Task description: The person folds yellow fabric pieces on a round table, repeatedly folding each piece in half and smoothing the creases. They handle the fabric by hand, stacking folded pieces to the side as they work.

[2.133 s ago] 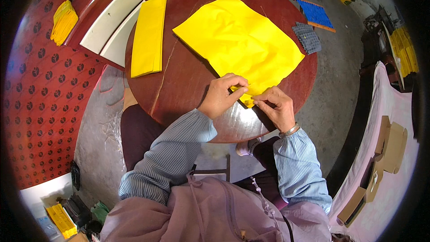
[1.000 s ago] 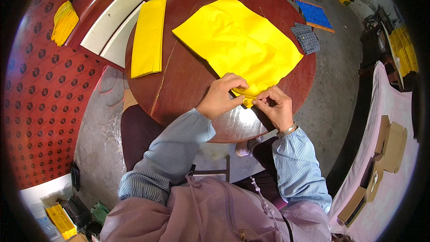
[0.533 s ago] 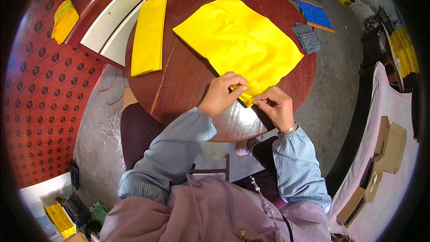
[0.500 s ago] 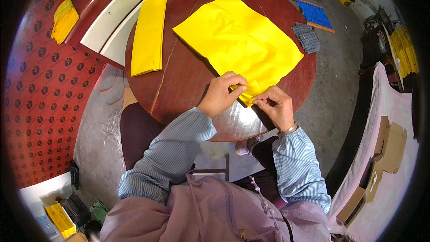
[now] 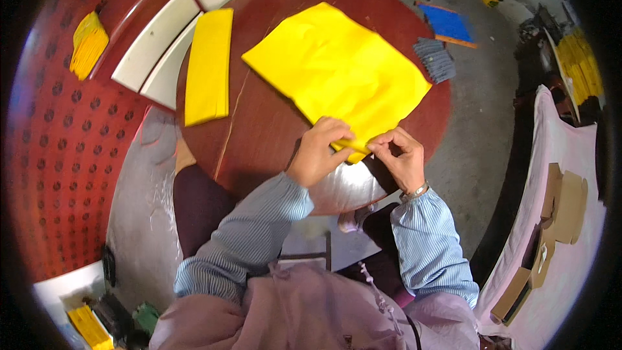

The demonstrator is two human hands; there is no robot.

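Note:
A large yellow sheet [image 5: 343, 61] that looks like cloth lies spread on the round, dark red table [image 5: 253, 136], one corner toward me. At this near corner my left hand [image 5: 321, 150] pinches a narrow turned-over strip between thumb and fingers. My right hand [image 5: 400, 155] grips the other end of the same strip with thumb and forefinger, a short way to the right. The strip's underside and the layers beneath it are hidden. Farther left on the table, a long folded yellow stack [image 5: 208, 68] lies apart from both hands.
A grey textured pad [image 5: 435, 59] sits at the table's right edge, with a blue panel [image 5: 448, 24] beyond it. Open cardboard boxes [image 5: 562, 207] rest on a pale pink cloth [image 5: 580, 272] at right. A yellow bundle [image 5: 89, 45] lies on the red patterned surface at left.
The crumpled near corner now shows a flatter, straighter strip between my fingers. Both hands remain at that corner. The whole view has shifted slightly.

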